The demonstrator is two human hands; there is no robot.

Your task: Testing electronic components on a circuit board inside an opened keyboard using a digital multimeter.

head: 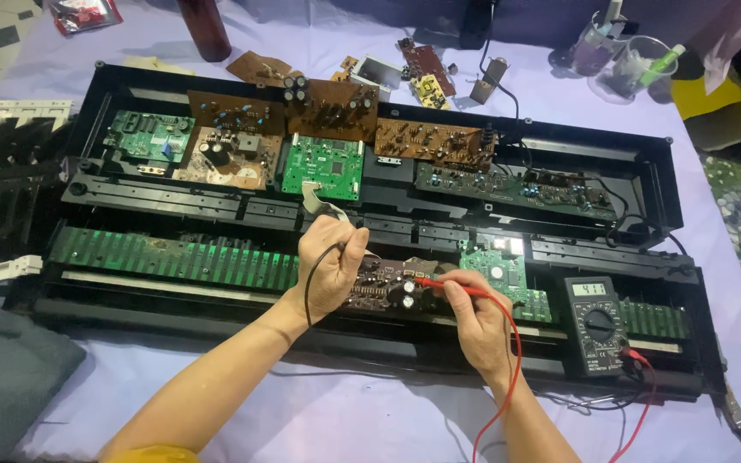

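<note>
The small dark circuit board (385,290) is lying inside the opened black keyboard case (671,184), directly between the two hands, and both probes are meeting on it. The right hand (473,317) is pinching the red probe (441,285) like a pen, its tip touching the board just left of the fingers. The left hand (329,261) is closed around the black probe (355,236), whose black lead (310,279) is looping down across the palm side; the tip itself is hidden by the fingers.

The board is looking light and stiff but fragile, studded with small cylindrical capacitors, so it is probably best gripped by its bare edges, never by the parts. The probes are slim and hard and are likely to slip off a solder point, so holding them low near the tip seems soundest.

Just right of the right hand a black multimeter (595,326) is resting on the case with its display lit, the red lead (508,377) curving back under the wrist. Beyond the left hand a green board (323,167) and several brown boards (435,141) are sitting in the case's far half, and a long green strip board (173,255) is stretching away to the left of that hand. The case is resting on a tabletop (362,420) covered with pale lilac cloth; a dark grey cushion (2,369) is lying far off to the left.
</note>
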